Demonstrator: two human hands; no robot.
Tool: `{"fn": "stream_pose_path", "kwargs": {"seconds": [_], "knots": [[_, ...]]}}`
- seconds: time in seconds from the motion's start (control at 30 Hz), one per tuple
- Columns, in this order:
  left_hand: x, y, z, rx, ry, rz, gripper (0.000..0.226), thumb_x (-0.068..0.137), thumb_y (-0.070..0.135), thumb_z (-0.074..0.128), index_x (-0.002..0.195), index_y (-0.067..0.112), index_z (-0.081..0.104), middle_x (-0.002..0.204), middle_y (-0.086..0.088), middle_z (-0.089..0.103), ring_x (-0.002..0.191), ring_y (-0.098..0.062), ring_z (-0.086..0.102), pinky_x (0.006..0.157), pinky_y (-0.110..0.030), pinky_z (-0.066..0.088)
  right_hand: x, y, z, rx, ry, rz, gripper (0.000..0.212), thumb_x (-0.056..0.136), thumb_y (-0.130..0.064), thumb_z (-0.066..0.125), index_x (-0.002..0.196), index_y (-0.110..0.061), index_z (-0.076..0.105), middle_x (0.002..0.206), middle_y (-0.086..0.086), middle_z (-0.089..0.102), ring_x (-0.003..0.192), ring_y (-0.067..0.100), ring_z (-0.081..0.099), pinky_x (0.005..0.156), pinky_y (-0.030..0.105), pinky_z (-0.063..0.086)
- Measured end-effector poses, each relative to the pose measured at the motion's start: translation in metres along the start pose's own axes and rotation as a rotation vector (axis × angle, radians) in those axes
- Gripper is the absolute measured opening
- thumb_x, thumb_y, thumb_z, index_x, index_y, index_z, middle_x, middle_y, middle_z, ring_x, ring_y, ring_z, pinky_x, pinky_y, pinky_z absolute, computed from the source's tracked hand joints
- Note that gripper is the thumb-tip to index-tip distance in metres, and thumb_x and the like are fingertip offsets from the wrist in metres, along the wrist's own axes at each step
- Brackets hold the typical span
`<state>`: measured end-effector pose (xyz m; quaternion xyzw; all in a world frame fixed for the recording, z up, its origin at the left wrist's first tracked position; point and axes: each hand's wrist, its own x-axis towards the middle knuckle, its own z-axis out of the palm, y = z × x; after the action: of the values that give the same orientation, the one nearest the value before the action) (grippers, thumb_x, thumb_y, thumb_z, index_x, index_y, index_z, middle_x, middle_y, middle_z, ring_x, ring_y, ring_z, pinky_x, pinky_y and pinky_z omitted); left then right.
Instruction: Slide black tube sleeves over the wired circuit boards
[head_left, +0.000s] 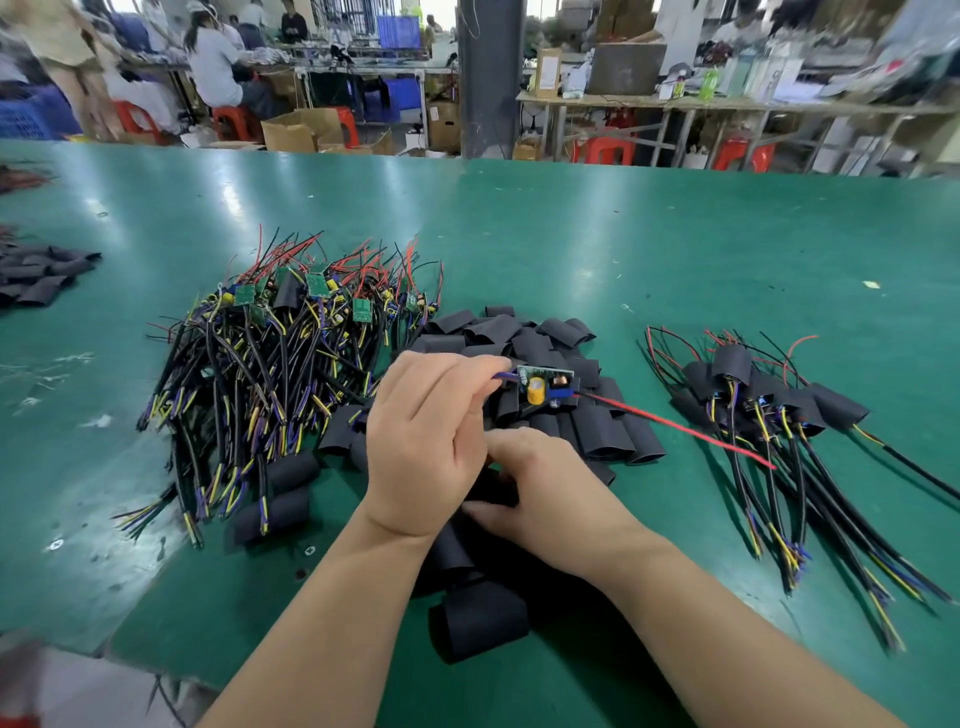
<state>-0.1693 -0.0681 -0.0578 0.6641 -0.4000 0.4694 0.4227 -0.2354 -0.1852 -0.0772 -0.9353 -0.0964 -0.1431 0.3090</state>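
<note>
Nearest you, loose black tube sleeves (478, 621) lie heaped on the green counter (675, 249), where your right hand (545, 499) curls round one sleeve (493, 491) while your left hand (423, 441) pinches a wired circuit board (545, 384) by its leads just above the heap.

I've one wide-angle view, from the wearer's head, facing forward and down over the green table (675, 249). It sits close: both forearms (322, 597) enter from the near edge, and the left hand (423, 441) and right hand (550, 499) meet just below centre. Far workbenches (727, 106) fill the top strip, the lens bowing the table's far edge.
</note>
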Motion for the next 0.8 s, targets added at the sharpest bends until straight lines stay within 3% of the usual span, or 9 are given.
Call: {"fn": "stream_pose_path", "kwargs": {"seconds": [0.07, 0.13, 0.27, 0.37, 0.5, 0.63, 0.8], "knots": [[-0.001, -0.002, -0.002, 0.038, 0.029, 0.019, 0.017, 0.093, 0.001, 0.051, 0.096, 0.007, 0.067, 0.086, -0.006, 0.064, 0.075, -0.024, 0.056, 0.071, -0.033, 0.046, 0.0, 0.002, -0.005, 0.076, 0.153, 0.045, 0.046, 0.072, -0.019, 0.08, 0.115, -0.022, 0.065, 0.102, -0.017, 0.06, 0.092, -0.005, 0.049, 0.087, 0.008, 0.039], [-0.001, -0.006, -0.003, 0.09, 0.035, -0.032, 0.017, 0.094, 0.003, 0.051, 0.093, 0.006, 0.068, 0.083, -0.007, 0.065, 0.071, -0.027, 0.056, 0.068, -0.038, 0.047, 0.001, 0.007, -0.015, 0.235, 0.327, 0.16, 0.042, 0.07, -0.015, 0.084, 0.109, -0.021, 0.069, 0.098, -0.016, 0.063, 0.089, -0.005, 0.055, 0.089, 0.013, 0.043], [-0.001, -0.017, -0.005, 0.191, -0.038, -0.247, 0.016, 0.091, 0.004, 0.053, 0.087, 0.001, 0.069, 0.077, -0.008, 0.064, 0.068, -0.03, 0.054, 0.063, -0.042, 0.048, 0.001, 0.022, -0.039, 1.176, 0.456, 0.349, 0.032, 0.069, -0.005, 0.074, 0.098, -0.019, 0.072, 0.082, -0.001, 0.069, 0.072, 0.008, 0.06, 0.071, 0.02, 0.05], [-0.001, -0.02, -0.008, 0.219, -0.074, -0.386, 0.015, 0.088, 0.006, 0.055, 0.087, 0.003, 0.069, 0.076, -0.006, 0.065, 0.072, -0.03, 0.057, 0.065, -0.042, 0.049, -0.002, 0.032, -0.055, 1.566, 0.512, 0.368, 0.02, 0.074, -0.011, 0.062, 0.084, -0.02, 0.076, 0.086, -0.003, 0.073, 0.082, 0.008, 0.069, 0.066, 0.014, 0.052], [0.001, -0.019, -0.009, 0.167, -0.057, -0.474, 0.015, 0.086, 0.006, 0.055, 0.087, 0.004, 0.069, 0.079, -0.005, 0.068, 0.074, -0.026, 0.061, 0.067, -0.036, 0.049, -0.001, 0.037, -0.063, 1.775, 0.685, 0.431, 0.009, 0.074, -0.015, 0.064, 0.08, -0.013, 0.07, 0.092, 0.002, 0.073, 0.092, 0.013, 0.071, 0.069, 0.016, 0.054], [0.002, -0.017, -0.009, 0.039, -0.034, -0.53, 0.016, 0.088, 0.005, 0.054, 0.089, 0.004, 0.069, 0.077, 0.001, 0.065, 0.072, -0.015, 0.059, 0.067, -0.012, 0.043, -0.001, 0.04, -0.064, 1.854, 0.761, 0.507, 0.013, 0.083, -0.016, 0.061, 0.092, -0.006, 0.061, 0.092, 0.009, 0.073, 0.092, 0.016, 0.072, 0.071, 0.017, 0.054], [0.002, -0.016, -0.008, -0.021, -0.054, -0.542, 0.017, 0.088, 0.007, 0.053, 0.092, 0.005, 0.069, 0.077, 0.004, 0.063, 0.072, -0.009, 0.058, 0.067, -0.015, 0.045, -0.004, 0.036, -0.069, 1.873, 0.686, 0.453, 0.015, 0.08, -0.018, 0.062, 0.081, -0.007, 0.072, 0.087, 0.007, 0.074, 0.093, 0.015, 0.071, 0.067, 0.018, 0.054]]}}
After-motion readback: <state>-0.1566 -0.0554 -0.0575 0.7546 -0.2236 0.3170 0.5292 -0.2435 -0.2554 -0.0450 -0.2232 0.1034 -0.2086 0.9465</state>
